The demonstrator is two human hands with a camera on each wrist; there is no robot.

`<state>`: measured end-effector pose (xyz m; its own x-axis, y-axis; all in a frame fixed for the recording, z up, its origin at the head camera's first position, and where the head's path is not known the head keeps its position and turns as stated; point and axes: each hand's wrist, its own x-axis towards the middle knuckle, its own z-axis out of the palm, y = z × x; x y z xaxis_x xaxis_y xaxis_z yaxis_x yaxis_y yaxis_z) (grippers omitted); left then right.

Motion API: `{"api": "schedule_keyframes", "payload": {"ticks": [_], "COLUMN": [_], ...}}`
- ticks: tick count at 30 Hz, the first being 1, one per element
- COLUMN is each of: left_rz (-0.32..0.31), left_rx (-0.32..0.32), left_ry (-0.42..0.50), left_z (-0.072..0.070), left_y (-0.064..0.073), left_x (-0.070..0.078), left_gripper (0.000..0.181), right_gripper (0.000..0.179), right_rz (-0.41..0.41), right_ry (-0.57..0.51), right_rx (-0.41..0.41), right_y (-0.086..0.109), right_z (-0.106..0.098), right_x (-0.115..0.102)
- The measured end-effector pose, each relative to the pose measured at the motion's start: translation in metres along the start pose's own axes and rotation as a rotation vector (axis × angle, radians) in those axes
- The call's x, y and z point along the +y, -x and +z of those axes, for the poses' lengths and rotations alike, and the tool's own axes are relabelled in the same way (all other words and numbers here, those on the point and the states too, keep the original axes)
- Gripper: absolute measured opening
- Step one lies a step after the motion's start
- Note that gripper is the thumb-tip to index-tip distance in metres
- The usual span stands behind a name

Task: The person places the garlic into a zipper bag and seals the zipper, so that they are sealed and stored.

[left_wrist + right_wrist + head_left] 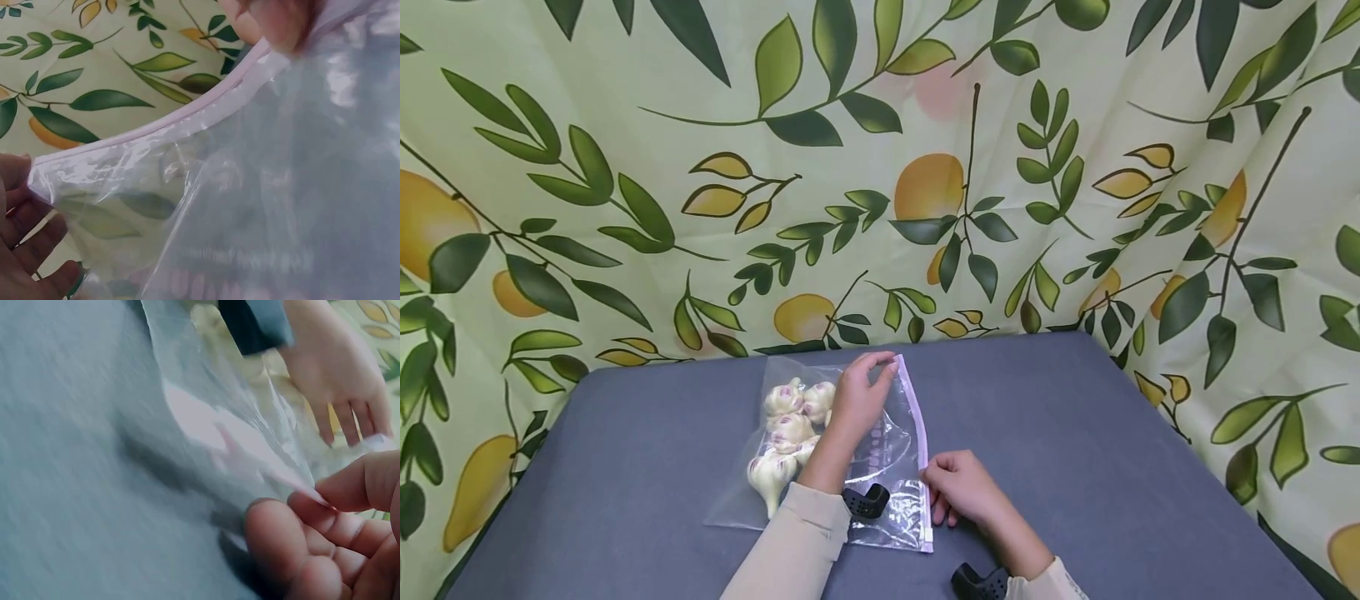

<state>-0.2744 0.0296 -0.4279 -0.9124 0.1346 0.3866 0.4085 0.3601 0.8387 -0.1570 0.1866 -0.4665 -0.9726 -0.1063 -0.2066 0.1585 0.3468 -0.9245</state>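
Observation:
A clear zip bag (891, 521) with a pale purple zip strip (912, 396) lies on the table, its mouth towards the right. Several garlic bulbs (788, 429) sit inside at its left end. My left hand (859, 398) reaches across the bag and pinches the far corner of the mouth; in the left wrist view this hand (28, 231) holds the corner between thumb and finger. Nearer to me, my right hand (964, 487) pinches the zip edge. In the right wrist view, thumb and forefinger of the right hand (337, 531) meet on the film, which is raised there.
A grey-blue cloth covers the table (1037, 400). Behind and at both sides hangs a curtain (865, 208) printed with leaves and fruit. Each wrist carries a black camera mount (867, 502).

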Motion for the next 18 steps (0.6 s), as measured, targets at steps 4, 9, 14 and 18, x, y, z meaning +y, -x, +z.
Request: {"api": "schedule_keyframes", "payload": {"ticks": [4,9,14,18], "left_rz": [-0.013,-0.040,-0.052,-0.051], "left_rx": [-0.034,-0.082,-0.083,-0.058], "left_ry": [-0.011,-0.044,-0.091,-0.107], "left_z": [-0.003,-0.006,-0.013,-0.019], "left_y": [0.001,0.003,0.007,0.009], "left_x": [0.002,0.004,0.004,0.003], "left_gripper": [0.036,0.044,0.047,0.046], "right_gripper": [0.026,0.023,0.023,0.023], "right_rz": [0.013,0.026,0.031,0.046], "right_ry": [-0.001,-0.015,-0.011,-0.018], "right_rx": [0.067,0.117,0.163,0.175], "right_y": [-0.002,-0.004,0.000,0.000], "right_z": [-0.008,-0.012,-0.012,-0.013], "right_x": [0.002,0.005,-0.003,-0.002]}}
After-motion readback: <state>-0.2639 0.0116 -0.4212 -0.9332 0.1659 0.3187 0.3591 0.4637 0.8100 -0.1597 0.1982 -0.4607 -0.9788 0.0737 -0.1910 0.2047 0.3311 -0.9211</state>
